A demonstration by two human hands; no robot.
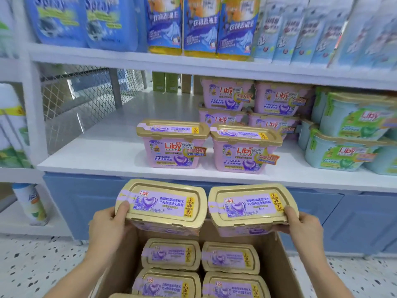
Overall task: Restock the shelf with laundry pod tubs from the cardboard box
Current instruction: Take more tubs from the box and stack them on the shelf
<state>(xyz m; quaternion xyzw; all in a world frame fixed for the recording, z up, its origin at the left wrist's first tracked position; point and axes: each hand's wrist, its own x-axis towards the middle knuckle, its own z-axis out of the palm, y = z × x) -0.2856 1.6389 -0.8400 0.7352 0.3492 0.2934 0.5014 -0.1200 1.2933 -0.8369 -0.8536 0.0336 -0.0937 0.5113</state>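
Observation:
Two pink laundry pod tubs with gold lids are held side by side above the cardboard box (pixel 285 259), just below the shelf edge. My left hand (pixel 107 224) grips the left tub (pixel 161 203) at its left end. My right hand (pixel 300 224) grips the right tub (pixel 249 206) at its right end. Inside the box lie several more tubs (pixel 170 253) of the same kind, lids up. On the white shelf (pixel 107 151) two matching tubs (pixel 173 143) stand at the front, with more stacked behind them (pixel 227 94).
Pale blue-green tubs (pixel 352 134) fill the shelf's right side. The shelf's left part is bare, backed by wire mesh (pixel 86 97). Blue bottles and pouches stand on the upper shelf (pixel 199 24). Blue cabinet doors (pixel 86 201) sit below. A spray bottle (pixel 30 203) stands at lower left.

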